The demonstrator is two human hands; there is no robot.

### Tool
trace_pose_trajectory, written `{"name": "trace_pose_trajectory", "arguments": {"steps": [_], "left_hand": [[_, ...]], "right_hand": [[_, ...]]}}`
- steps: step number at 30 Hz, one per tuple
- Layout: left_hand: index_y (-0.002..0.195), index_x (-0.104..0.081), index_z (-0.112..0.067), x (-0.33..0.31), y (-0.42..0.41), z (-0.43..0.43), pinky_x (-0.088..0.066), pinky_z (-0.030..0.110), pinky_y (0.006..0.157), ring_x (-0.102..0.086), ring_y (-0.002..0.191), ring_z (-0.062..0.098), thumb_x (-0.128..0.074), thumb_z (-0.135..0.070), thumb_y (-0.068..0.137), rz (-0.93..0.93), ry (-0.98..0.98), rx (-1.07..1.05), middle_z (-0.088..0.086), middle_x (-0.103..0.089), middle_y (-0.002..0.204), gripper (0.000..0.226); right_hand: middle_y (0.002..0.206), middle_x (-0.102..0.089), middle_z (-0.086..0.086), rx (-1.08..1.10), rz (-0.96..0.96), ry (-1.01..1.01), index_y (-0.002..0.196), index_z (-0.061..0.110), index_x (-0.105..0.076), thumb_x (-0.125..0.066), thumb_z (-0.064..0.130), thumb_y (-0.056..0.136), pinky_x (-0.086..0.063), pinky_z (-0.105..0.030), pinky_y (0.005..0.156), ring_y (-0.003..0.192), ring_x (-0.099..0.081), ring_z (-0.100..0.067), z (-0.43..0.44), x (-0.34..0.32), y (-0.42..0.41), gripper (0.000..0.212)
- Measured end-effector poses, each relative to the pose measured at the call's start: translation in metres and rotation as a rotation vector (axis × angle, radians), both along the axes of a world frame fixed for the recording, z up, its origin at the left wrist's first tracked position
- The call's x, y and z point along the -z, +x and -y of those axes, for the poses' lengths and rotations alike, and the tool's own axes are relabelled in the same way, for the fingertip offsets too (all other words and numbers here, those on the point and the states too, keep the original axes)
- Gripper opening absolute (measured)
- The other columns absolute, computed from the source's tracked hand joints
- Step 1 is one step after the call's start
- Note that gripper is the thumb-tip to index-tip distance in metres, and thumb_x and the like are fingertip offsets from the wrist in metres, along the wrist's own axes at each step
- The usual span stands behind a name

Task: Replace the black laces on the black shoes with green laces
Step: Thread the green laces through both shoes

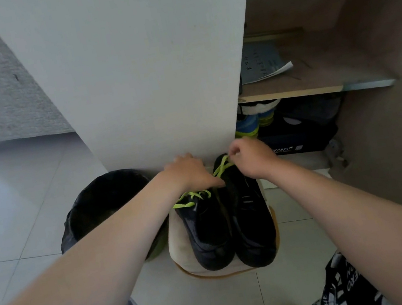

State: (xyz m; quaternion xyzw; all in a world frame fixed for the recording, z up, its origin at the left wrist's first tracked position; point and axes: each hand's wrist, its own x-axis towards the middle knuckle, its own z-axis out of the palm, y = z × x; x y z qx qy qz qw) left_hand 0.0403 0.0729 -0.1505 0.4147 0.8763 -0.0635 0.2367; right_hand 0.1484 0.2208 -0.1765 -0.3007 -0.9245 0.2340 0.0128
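Black shoes [235,229] stand side by side on a beige cushion [178,242] on the tiled floor [14,198], at the foot of a white panel [139,69], toes toward the person. A green lace [192,198] lies across the top of the left shoe [206,234]. The left hand [187,172] rests over that shoe's opening, thumb reaching to the right shoe [253,221]; whether it grips anything cannot be told. The right hand [251,156] pinches a second green lace [221,169], lifted taut from the right shoe. A black bin [100,197] stands left of the cushion.
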Motion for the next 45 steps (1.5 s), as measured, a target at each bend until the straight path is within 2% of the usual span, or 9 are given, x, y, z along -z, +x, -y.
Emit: {"name": "trace_pose_trajectory", "arguments": {"steps": [6,13,19,23,28,35,40,43,45], "left_hand": [[0.153,-0.022,-0.017,0.013,0.02,-0.003,-0.033,0.046,0.11,-0.025,0.141,0.04,-0.073,-0.06,0.072,0.048,-0.18,0.074,0.013,-0.024,0.154,0.105],[0.154,-0.018,-0.021,0.005,0.0,0.005,-0.042,0.043,0.107,-0.038,0.138,0.031,-0.085,-0.041,0.069,0.131,-0.185,0.109,0.005,-0.023,0.156,0.11],[0.151,-0.031,-0.019,-0.007,0.009,-0.007,-0.04,0.035,0.109,-0.045,0.133,0.021,-0.076,-0.03,0.082,0.379,0.592,-0.177,0.004,-0.042,0.149,0.083],[0.096,-0.07,-0.016,-0.024,0.012,-0.016,-0.051,0.033,0.084,-0.064,0.073,0.017,-0.058,-0.023,0.096,0.626,0.765,-0.268,0.005,-0.07,0.081,0.014],[0.086,-0.065,-0.016,-0.033,0.009,-0.021,-0.054,0.036,0.078,-0.042,0.053,0.012,-0.047,-0.013,0.1,0.814,1.064,-0.435,-0.004,-0.042,0.056,0.024],[0.111,-0.065,-0.01,-0.06,0.012,-0.023,-0.053,0.041,0.093,-0.061,0.076,0.017,-0.045,-0.012,0.104,1.418,1.267,-0.482,0.001,-0.061,0.074,0.022],[0.116,-0.068,-0.022,-0.04,-0.002,-0.014,-0.043,0.028,0.083,-0.059,0.099,0.015,-0.064,-0.02,0.091,0.811,0.955,-0.351,-0.002,-0.067,0.106,0.025],[0.131,-0.055,-0.026,-0.019,-0.01,0.002,-0.045,0.034,0.097,-0.053,0.122,0.026,-0.068,-0.038,0.082,0.216,0.409,-0.13,0.005,-0.052,0.131,0.052],[0.137,-0.047,-0.02,-0.006,-0.004,0.013,-0.045,0.042,0.1,-0.047,0.127,0.032,-0.071,-0.06,0.072,-0.012,0.093,-0.04,0.009,-0.044,0.135,0.081]], "right_hand": [[0.066,-0.065,0.0,0.2,-0.388,-0.394,0.096,0.015,-0.058,-0.052,0.02,0.101,-0.045,-0.025,0.056,0.051,-0.059,-0.008,-0.002,-0.019,-0.009,0.009],[0.064,-0.048,0.009,0.176,-0.42,-0.566,0.089,0.02,-0.063,-0.06,0.021,0.099,-0.032,-0.014,0.043,0.042,-0.04,0.003,-0.003,-0.03,0.0,0.01],[0.052,-0.035,0.002,0.066,-0.391,-0.772,0.093,0.006,-0.068,-0.059,0.021,0.101,-0.021,-0.019,0.037,0.037,-0.027,-0.007,0.013,-0.047,0.007,0.019],[0.051,-0.032,0.003,0.121,-0.45,-0.806,0.071,0.016,-0.051,-0.054,0.029,0.103,-0.02,-0.022,0.041,0.041,-0.025,-0.012,0.013,-0.053,0.008,0.034],[0.052,-0.037,0.007,0.148,-0.405,-0.658,0.073,0.015,-0.048,-0.055,0.021,0.099,-0.024,-0.018,0.04,0.043,-0.032,-0.009,0.006,-0.047,0.009,0.027],[0.053,-0.032,0.007,-0.11,-0.143,-0.836,0.112,0.029,-0.065,-0.063,0.018,0.093,-0.016,-0.024,0.047,0.045,-0.024,-0.01,0.024,-0.047,0.009,0.022],[0.056,-0.044,0.005,0.135,-0.255,-0.646,0.071,0.016,-0.056,-0.048,0.036,0.105,-0.027,-0.028,0.05,0.054,-0.037,-0.017,0.027,-0.049,-0.003,0.04],[0.069,-0.056,-0.005,0.274,-0.219,-0.258,0.067,0.015,-0.055,-0.04,0.032,0.106,-0.036,-0.032,0.059,0.068,-0.053,-0.024,0.011,-0.041,-0.004,0.045],[0.076,-0.062,-0.009,0.259,-0.269,-0.394,0.074,0.014,-0.062,-0.04,0.027,0.107,-0.043,-0.03,0.06,0.065,-0.056,-0.022,0.007,-0.035,-0.003,0.042]]}}
